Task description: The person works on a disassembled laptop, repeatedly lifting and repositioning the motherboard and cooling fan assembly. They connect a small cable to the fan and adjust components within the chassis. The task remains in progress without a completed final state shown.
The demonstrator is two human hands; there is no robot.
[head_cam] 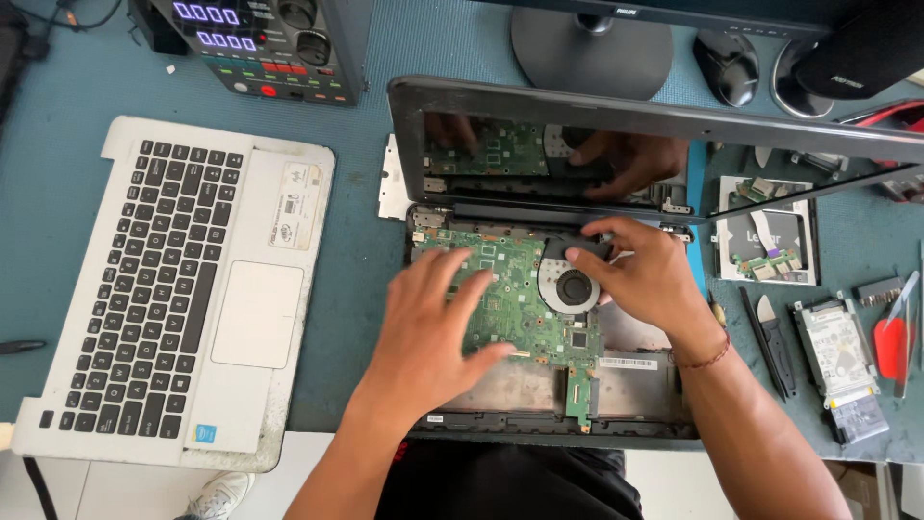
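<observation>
An opened laptop base (635,380) lies on the teal bench with its green motherboard (510,303) and round cooling fan (575,286) exposed. My left hand (428,323) lies flat on the left part of the motherboard, fingers spread. My right hand (647,274) rests at the fan's upper right, fingertips on the black fan housing near the hinge. The dark laptop screen (577,144) stands tilted behind and mirrors both hands.
A detached white keyboard cover (183,279) lies to the left. A bench power supply (269,48) and a monitor stand (589,48) are at the back. To the right lie a hard drive (837,351), black pry tools (775,342), small circuit boards (765,260) and a red tool (890,342).
</observation>
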